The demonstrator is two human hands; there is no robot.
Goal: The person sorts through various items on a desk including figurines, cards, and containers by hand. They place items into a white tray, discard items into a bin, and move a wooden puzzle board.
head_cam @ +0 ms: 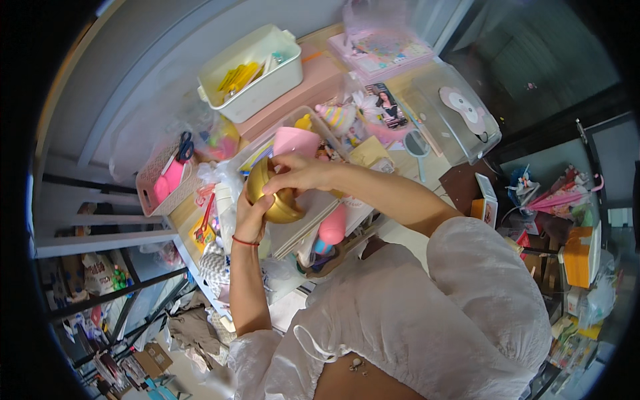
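A round gold-coloured hollow object (282,209), like a bowl or a ball-shaped case, is held up between both hands over the cluttered table. My left hand (251,212), with a red cord at the wrist, grips its left side, thumb on the front. My right hand (299,174) has its fingers at the upper rim and opening. Just behind the hands a pink cup (296,140) stands in a clear plastic bin (334,131) of small items. Below them lie a stack of white boards or books (305,227) and a pink bottle (333,224).
A white tub (260,82) with yellow packets rests on a pink box (295,95) at the back. Left is a pink basket (150,187) with dark-handled scissors (185,146). To the right are a hand mirror (416,144) and a clear plastic case (450,117) with an eye mask.
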